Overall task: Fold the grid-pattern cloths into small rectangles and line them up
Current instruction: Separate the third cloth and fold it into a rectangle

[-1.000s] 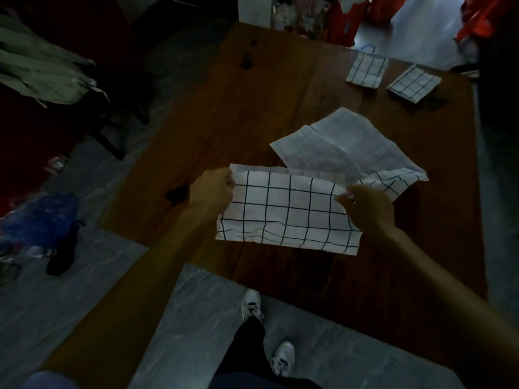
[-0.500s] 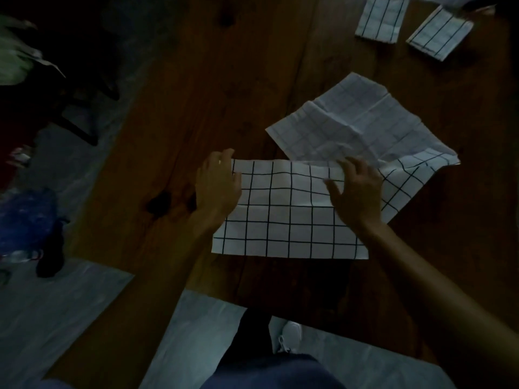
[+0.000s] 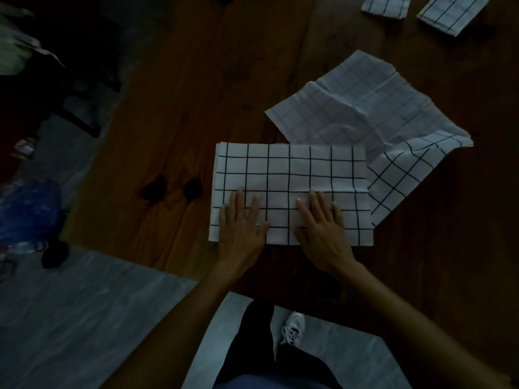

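folded grid cloth [image 3: 292,175] lies flat at the wooden counter's [image 3: 196,108] near edge | my left hand [image 3: 241,228] and right hand [image 3: 323,228] press its near half, fingers straight and spread, gripping nothing | unfolded grid cloth [image 3: 365,108] tucked under its far right corner | two folded rectangles [image 3: 384,5] [image 3: 449,12] side by side at far right

Dark wooden table [image 3: 196,108]: half-folded grid cloth [image 3: 292,175] at near edge, crumpled unfolded cloth [image 3: 365,108] partly beneath it, two small folded cloths [image 3: 384,5] [image 3: 449,12] at far right.
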